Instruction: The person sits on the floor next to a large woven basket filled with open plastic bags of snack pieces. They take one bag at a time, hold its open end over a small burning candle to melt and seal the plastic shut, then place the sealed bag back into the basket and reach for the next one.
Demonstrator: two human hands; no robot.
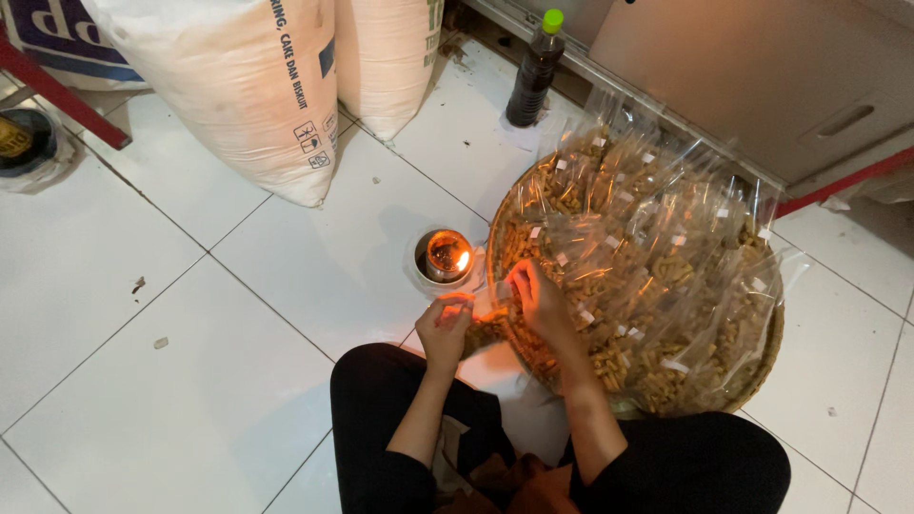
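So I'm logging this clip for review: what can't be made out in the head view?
- What the left hand and right hand pinch: too small, washed out by the flame's glow.
- The snacks' exact kind in the round tray: glare on clear packets.
- The white sacks: cut by the top edge.
- The small burner contents: glare.

clear snack packets (647, 257) heaped right; 2 white sacks (238, 86) behind

Inspector: Open floor (143, 314) to the left; passage unobstructed there.

Clerk: Ahead?

Inspector: A lit lamp (446, 257) stands just before the left hand (445, 328). The tray (766, 366) of clear packets blocks the right; sacks (248, 86) and a bottle (535, 71) stand beyond.
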